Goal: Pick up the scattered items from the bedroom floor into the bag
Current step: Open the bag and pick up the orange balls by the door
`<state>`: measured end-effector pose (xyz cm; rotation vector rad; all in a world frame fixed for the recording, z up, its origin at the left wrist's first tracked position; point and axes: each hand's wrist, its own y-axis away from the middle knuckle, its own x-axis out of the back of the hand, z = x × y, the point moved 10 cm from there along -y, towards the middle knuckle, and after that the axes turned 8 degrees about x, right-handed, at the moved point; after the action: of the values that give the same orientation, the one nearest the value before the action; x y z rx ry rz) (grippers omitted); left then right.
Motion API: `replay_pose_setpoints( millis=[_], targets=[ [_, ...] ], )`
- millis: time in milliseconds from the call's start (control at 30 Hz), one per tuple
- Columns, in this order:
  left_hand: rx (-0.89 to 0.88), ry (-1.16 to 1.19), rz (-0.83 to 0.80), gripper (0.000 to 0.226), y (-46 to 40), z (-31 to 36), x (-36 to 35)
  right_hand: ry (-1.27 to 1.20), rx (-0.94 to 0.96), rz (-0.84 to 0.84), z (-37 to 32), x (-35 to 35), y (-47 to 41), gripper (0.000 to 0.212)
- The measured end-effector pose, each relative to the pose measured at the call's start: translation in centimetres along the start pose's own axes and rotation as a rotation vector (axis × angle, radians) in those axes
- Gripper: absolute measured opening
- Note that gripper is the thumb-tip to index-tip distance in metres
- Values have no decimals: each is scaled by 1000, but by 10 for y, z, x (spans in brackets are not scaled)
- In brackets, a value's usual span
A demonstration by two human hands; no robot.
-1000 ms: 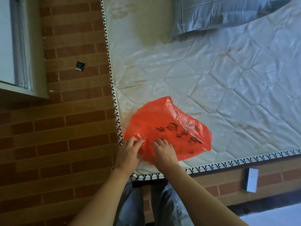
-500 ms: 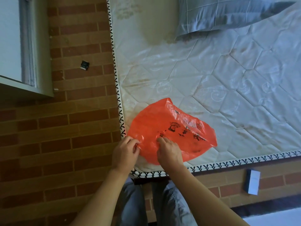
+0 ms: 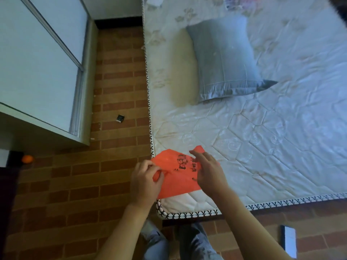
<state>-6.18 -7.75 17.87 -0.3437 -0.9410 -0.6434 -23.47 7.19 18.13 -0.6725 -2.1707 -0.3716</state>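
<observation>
Person's body as seen from the head view: two bare forearms enter from the bottom edge, no sleeves visible anywhere along them up to the frame border. Left hand (image 3: 145, 182) and right hand (image 3: 210, 172) both bare; no gloves, rings, watch or wristband visible on either wrist. Nails short, no visible polish; detail soft from blur. Below and between the arms, the legs show in light blue-grey trousers (image 3: 195, 241), denim-like fabric with creases and folds at the knees. Footwear cannot be made out. No other clothing in frame; upper arms and torso lie outside the picture.
</observation>
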Motion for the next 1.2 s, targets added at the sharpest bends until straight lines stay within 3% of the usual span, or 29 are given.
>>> replay_pose_setpoints(
  millis=[367,500,633,867,1067,1200],
  targets=[
    [-110,106,218,14,-8,72,173,-93,285,88,-176,84,-6,41],
    [-154,179,180,30,-8,78,218,-77,375,154,-222,96,-18,24],
    [-153,175,186,21,-11,65,252,-43,468,184,-272,107,-31,12],
    [-128,75,501,32,12,41,321,-56,334,217,-324,106,-54,15],
    [35,-118,442,52,28,17,306,-129,307,147,-349,89,-61,14],
    [106,-191,443,49,44,8,301,-229,308,120,-351,83,-54,17]
  ],
)
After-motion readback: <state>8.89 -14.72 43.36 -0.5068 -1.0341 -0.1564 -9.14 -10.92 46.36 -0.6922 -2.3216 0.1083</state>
